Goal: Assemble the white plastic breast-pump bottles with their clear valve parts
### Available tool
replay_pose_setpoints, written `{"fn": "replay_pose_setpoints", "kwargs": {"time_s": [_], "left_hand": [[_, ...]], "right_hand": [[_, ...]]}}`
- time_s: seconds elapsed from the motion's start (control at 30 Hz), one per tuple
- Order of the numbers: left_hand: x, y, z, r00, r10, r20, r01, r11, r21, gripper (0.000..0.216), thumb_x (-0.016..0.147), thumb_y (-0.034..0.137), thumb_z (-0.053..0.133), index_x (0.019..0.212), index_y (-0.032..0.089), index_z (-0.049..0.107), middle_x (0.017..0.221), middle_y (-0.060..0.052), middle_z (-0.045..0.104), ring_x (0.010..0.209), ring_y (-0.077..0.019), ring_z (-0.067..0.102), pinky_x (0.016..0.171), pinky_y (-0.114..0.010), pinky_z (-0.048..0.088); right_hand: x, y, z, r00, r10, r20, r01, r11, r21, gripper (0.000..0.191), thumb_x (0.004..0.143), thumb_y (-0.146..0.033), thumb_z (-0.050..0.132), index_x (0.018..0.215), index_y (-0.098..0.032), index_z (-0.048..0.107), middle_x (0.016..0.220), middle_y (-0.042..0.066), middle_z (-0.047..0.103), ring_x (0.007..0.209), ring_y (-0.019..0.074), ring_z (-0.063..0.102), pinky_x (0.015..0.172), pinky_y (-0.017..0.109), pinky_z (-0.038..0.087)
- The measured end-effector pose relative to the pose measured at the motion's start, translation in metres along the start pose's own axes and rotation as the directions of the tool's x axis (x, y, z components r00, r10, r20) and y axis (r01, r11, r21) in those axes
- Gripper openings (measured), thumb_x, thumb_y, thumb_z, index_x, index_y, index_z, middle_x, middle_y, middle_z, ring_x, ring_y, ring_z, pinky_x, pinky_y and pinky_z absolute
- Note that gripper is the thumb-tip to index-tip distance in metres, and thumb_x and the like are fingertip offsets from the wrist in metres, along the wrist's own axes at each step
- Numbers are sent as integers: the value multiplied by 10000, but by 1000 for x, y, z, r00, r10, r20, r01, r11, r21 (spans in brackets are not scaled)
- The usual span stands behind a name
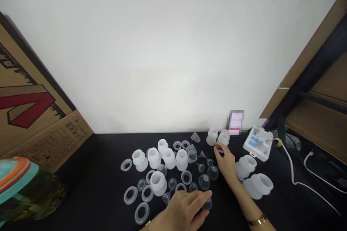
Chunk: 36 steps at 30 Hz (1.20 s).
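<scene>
My left hand (185, 207) lies low at the front over small clear plastic caps (204, 181), fingers spread, with nothing visibly held. My right hand (226, 161) reaches further back, its fingertips pinched at the base of a small white plastic bottle part (223, 138) beside another like it (211, 136). Between the hands, several white bottle bodies (158, 183), clear rings (130, 195) and small funnel-shaped pieces (202, 155) are scattered on the black table (89, 173).
A white device (257, 143) with a white cable (292, 173) sits at the right, near larger white parts (258, 184). Cardboard boxes (35, 115) lean at the left. A colourful object (16, 177) is at the front left. Dark shelving (311, 75) stands at the right.
</scene>
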State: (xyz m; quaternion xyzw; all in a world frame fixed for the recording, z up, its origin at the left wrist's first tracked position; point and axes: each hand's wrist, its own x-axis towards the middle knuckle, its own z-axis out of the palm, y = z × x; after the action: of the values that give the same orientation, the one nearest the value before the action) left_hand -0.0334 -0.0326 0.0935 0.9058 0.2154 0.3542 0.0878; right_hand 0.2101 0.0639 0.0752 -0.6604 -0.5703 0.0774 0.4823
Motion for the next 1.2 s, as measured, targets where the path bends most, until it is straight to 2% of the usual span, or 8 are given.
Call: {"fn": "replay_pose_setpoints", "kwargs": {"time_s": [0.13,0.27,0.47,1.2], "left_hand": [[-2,-1,2,1000,-2,-4,2,1000,-6,472,955,194,536,1418,150,461,1071,-82,776,747,-182,765,557,-260,590],[-3,-1,4,1000,-16,13,16,1000,-10,495,954,197,533,1439,175,440,1092,-94,774,749,-178,766,577,-246,599],[0,-1,0,1000,7,26,-7,1000,-4,408,948,186,556,1353,157,513,1107,-95,767,786,-186,772,593,-250,608],[0,0,0,998,33,57,-33,999,0,302,951,185,573,1253,167,579,1108,-80,759,812,-170,762,647,-238,597]], "right_hand": [[1,0,0,1000,26,15,-26,999,26,351,860,-427,492,1029,-196,696,985,116,767,945,301,713,1000,527,476],[2,1,1,999,40,19,-41,997,70,367,851,-426,505,1056,-182,687,1084,139,759,1021,308,702,957,484,515],[3,3,2,998,57,26,-59,995,86,365,843,-430,513,1045,-185,695,1083,139,766,1023,315,707,941,477,527],[5,15,6,996,63,62,-69,994,87,380,838,-433,514,1060,-186,699,1108,137,760,1042,314,699,963,482,515]]}}
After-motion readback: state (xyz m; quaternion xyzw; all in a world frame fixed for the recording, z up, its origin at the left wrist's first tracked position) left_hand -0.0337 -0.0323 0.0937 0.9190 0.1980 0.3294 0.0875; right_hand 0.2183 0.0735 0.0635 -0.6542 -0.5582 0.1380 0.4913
